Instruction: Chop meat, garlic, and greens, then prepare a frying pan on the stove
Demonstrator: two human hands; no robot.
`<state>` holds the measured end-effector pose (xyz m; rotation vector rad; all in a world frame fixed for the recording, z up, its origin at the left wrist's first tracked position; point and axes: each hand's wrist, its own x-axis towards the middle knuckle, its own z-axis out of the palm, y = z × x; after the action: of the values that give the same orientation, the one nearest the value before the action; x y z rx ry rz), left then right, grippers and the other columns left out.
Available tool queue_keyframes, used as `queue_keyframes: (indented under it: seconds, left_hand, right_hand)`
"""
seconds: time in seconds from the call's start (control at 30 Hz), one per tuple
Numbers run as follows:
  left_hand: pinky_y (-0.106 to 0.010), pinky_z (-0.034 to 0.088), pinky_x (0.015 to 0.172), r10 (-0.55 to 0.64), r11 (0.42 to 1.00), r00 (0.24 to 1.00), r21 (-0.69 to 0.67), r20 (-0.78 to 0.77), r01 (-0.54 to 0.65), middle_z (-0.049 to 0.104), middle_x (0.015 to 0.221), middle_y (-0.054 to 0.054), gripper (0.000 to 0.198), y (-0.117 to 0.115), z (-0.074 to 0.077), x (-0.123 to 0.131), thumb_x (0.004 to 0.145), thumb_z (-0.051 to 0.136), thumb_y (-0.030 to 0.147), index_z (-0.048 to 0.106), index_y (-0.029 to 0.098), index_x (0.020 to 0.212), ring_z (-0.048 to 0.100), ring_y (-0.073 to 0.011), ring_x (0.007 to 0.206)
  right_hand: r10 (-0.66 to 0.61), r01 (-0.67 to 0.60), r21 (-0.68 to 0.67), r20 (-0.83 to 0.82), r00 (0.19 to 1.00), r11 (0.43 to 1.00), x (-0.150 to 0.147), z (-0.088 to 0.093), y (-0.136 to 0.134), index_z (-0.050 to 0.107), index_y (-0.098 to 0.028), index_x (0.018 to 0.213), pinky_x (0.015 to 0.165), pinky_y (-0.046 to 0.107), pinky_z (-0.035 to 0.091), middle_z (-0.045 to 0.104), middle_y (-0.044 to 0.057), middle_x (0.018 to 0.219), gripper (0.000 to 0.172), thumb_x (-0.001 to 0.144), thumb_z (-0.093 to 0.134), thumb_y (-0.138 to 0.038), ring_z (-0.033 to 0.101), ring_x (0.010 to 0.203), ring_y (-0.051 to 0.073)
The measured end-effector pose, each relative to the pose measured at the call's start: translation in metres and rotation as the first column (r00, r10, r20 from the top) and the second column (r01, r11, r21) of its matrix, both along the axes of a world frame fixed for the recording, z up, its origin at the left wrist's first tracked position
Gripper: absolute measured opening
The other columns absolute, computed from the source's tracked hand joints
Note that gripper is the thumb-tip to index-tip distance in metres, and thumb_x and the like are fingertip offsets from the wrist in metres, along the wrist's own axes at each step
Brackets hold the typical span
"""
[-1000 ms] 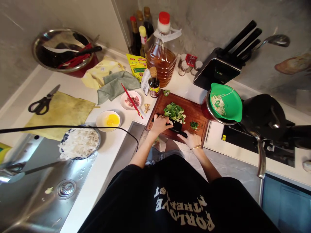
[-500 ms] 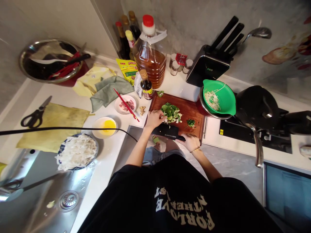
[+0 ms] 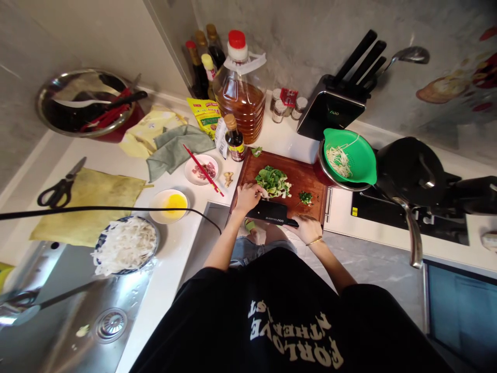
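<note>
My right hand (image 3: 308,229) is closed round the handle of a black cleaver (image 3: 267,211), whose broad blade lies along the near edge of the wooden cutting board (image 3: 248,168). Just behind that blade, my left hand (image 3: 249,198) has its fingers curled together at a small pale piece, too small to name. Chopped leafy greens (image 3: 274,181) are heaped beside my left fingertips. Farther right on the board sits a small pile of finely chopped green herbs (image 3: 305,197).
Left are a plate of sliced meat (image 3: 205,170) with red chopsticks, ginger (image 3: 228,178), a bowl of beaten egg (image 3: 171,206) and a bowl of white strips (image 3: 126,246). A green colander (image 3: 349,140), knife block (image 3: 330,106) and lidded pan (image 3: 411,171) stand right. A black cable crosses left.
The view has shifted slightly. Both hands stay at the board, and the cleaver has moved slightly to the right and down in the picture.
</note>
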<state>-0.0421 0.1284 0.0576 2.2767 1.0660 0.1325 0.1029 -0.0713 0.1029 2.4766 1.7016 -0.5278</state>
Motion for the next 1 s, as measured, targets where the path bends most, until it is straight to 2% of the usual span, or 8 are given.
queue_keyframes:
  seconds: [0.17, 0.3, 0.4, 0.47, 0.6, 0.73, 0.87, 1.0]
  left_hand:
    - [-0.037, 0.035, 0.089, 0.098, 0.995, 0.985, -0.006, 0.139, -0.098, 0.064, 0.093, -0.005, 0.014, -0.003, 0.005, 0.001, 0.082, 0.052, 0.028, 0.059, 0.022, 0.092, 0.054, -0.0219, 0.096]
    - [-0.027, 0.043, 0.081, 0.363, 0.928, 0.862, -0.057, 0.353, -0.367, 0.061, 0.1, -0.007, 0.022, -0.004, 0.004, -0.011, 0.088, 0.037, 0.022, 0.053, 0.019, 0.102, 0.058, -0.0154, 0.088]
    - [-0.025, 0.045, 0.077, 0.531, 0.834, 0.747, -0.089, 0.401, -0.545, 0.061, 0.097, -0.008, 0.021, -0.015, -0.002, -0.015, 0.089, 0.036, 0.024, 0.051, 0.018, 0.102, 0.059, -0.0147, 0.087]
    - [-0.024, 0.046, 0.071, 0.561, 0.82, 0.739, -0.129, 0.373, -0.557, 0.061, 0.083, -0.004, 0.019, -0.027, -0.004, -0.01, 0.088, 0.041, 0.029, 0.05, 0.018, 0.101, 0.06, -0.0138, 0.076]
    - [-0.024, 0.046, 0.067, 0.461, 0.887, 0.828, -0.159, 0.32, -0.433, 0.061, 0.072, 0.0, 0.026, -0.043, 0.002, 0.014, 0.087, 0.044, 0.033, 0.049, 0.021, 0.109, 0.06, -0.0141, 0.067]
    - [-0.038, 0.038, 0.095, 0.281, 0.948, 0.914, 0.064, 0.293, -0.312, 0.054, 0.123, -0.013, 0.045, -0.032, 0.009, 0.041, 0.081, 0.053, 0.038, 0.048, 0.021, 0.123, 0.051, -0.0255, 0.113]
    - [-0.049, 0.015, 0.108, 0.047, 0.974, 0.982, 0.209, 0.181, -0.086, 0.033, 0.144, -0.01, 0.056, -0.009, 0.005, 0.073, 0.075, 0.061, 0.044, 0.049, 0.026, 0.127, 0.027, -0.03, 0.133]
    - [-0.053, 0.003, 0.109, -0.198, 0.96, 0.977, 0.217, 0.083, 0.176, 0.034, 0.144, -0.011, 0.058, 0.007, -0.005, 0.105, 0.068, 0.067, 0.048, 0.056, 0.027, 0.121, 0.024, -0.0306, 0.134]
  right_hand:
    - [-0.013, 0.013, 0.02, -0.014, 1.0, 1.0, 0.005, -0.003, -0.009, 0.068, -0.025, 0.094, 0.064, 0.024, 0.037, 0.07, 0.005, 0.086, 0.051, 0.079, 0.042, -0.067, 0.062, 0.081, 0.018]
    - [-0.225, 0.228, 0.061, -0.045, 0.973, 0.972, 0.014, -0.002, -0.032, 0.068, -0.025, 0.088, 0.059, 0.024, 0.038, 0.068, 0.003, 0.069, 0.052, 0.075, 0.046, -0.07, 0.062, 0.066, 0.017]
    - [-0.405, 0.453, 0.177, -0.248, 0.88, 0.874, 0.021, 0.004, -0.047, 0.065, -0.02, 0.072, 0.055, 0.023, 0.038, 0.061, 0.001, 0.057, 0.053, 0.077, 0.044, -0.068, 0.057, 0.055, 0.014]
    - [-0.456, 0.604, 0.213, -0.479, 0.75, 0.768, 0.026, 0.011, -0.051, 0.058, -0.019, 0.065, 0.05, 0.022, 0.038, 0.054, -0.001, 0.048, 0.053, 0.081, 0.038, -0.066, 0.05, 0.045, 0.011]
    - [-0.445, 0.81, 0.197, -0.751, 0.487, 0.553, 0.037, 0.022, -0.048, 0.047, -0.021, 0.064, 0.038, 0.022, 0.031, 0.037, -0.007, 0.039, 0.048, 0.084, 0.035, -0.063, 0.033, 0.032, 0.008]
    - [-0.429, 0.87, 0.223, -0.799, 0.421, 0.439, 0.052, 0.024, -0.047, 0.043, -0.021, 0.063, 0.035, 0.022, 0.028, 0.036, -0.008, 0.041, 0.045, 0.08, 0.044, -0.063, 0.032, 0.033, 0.007]
    - [-0.392, 0.877, 0.186, -0.84, 0.376, 0.443, 0.062, 0.016, -0.043, 0.044, -0.021, 0.065, 0.033, 0.021, 0.027, 0.036, -0.009, 0.038, 0.045, 0.081, 0.042, -0.063, 0.031, 0.03, 0.007]
    - [-0.406, 0.849, 0.068, -0.856, 0.32, 0.524, 0.059, 0.001, -0.035, 0.046, -0.02, 0.066, 0.031, 0.02, 0.026, 0.04, -0.007, 0.039, 0.046, 0.081, 0.04, -0.064, 0.034, 0.029, 0.007]
